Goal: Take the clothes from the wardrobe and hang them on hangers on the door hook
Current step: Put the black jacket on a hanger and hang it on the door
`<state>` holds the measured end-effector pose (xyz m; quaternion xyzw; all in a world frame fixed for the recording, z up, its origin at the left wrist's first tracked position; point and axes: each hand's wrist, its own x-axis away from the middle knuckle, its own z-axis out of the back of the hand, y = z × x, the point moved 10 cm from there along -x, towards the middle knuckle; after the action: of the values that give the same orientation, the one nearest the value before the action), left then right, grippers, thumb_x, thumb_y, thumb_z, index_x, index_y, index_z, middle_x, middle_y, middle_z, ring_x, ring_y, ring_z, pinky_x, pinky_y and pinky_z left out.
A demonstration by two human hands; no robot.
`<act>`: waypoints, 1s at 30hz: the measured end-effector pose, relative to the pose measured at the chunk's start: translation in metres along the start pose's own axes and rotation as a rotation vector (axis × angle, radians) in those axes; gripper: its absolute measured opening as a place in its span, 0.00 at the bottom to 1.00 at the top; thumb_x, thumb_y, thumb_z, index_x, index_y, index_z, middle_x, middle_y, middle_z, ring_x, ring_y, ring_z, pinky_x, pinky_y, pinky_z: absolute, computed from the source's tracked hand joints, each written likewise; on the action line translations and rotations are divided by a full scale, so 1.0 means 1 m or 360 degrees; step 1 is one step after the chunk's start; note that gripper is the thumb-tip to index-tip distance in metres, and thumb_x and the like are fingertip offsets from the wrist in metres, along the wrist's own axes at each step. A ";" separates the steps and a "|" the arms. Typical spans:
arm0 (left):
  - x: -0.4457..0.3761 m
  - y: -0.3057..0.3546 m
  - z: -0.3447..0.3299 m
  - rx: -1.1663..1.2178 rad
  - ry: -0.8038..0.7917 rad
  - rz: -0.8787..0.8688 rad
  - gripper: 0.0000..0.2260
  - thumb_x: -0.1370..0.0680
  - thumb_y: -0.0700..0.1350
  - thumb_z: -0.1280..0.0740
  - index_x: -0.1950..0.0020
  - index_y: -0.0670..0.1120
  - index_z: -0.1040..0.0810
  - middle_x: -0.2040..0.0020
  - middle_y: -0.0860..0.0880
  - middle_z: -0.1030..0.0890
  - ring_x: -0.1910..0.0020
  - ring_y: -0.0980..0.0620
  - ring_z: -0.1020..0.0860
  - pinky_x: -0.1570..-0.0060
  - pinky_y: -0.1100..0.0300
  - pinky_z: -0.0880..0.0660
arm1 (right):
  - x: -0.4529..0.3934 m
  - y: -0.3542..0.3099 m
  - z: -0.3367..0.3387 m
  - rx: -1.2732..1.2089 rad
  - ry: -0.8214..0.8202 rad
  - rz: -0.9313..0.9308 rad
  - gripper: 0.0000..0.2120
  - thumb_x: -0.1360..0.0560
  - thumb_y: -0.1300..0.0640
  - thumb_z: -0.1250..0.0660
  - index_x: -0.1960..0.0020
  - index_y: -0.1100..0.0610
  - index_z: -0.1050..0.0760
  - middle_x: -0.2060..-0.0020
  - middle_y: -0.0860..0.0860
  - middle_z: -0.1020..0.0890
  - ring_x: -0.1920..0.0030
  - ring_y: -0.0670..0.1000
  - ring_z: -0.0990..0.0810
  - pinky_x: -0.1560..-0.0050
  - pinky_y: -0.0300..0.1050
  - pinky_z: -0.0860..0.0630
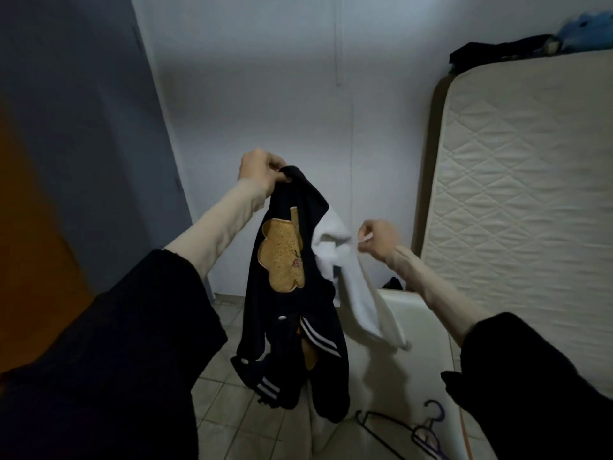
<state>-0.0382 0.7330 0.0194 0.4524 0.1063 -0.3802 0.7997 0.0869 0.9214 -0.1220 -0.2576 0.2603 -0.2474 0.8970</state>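
While hand-held: limp navy jacket (292, 280), fuzzy patch (282, 254).

A: What does the left hand (262, 169) hold?
B: A dark jacket (292, 293), gripped at its top. The right hand (378, 239) pinches its white sleeve (358, 287).
A: Below?
B: Hangers (421, 433), beside a mattress (524, 194).

Open air ahead toward the wall (265, 94); upright mattress (530, 177) close right, hangers (428, 433) low.
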 end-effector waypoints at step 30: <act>0.030 -0.103 -0.004 -0.0665 -0.0410 0.0474 0.10 0.31 0.34 0.27 0.50 0.36 0.20 0.49 0.40 0.18 0.50 0.45 0.21 0.50 0.58 0.27 | -0.014 -0.033 0.012 -0.1032 -0.0069 0.0120 0.13 0.30 0.74 0.34 0.65 0.58 0.27 0.81 0.45 0.24 0.77 0.38 0.25 0.70 0.31 0.23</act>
<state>-0.0893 0.6895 -0.0646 0.2366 0.0124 -0.2828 0.9295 0.0738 0.9090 -0.0891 -0.5252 0.3158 -0.1128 0.7821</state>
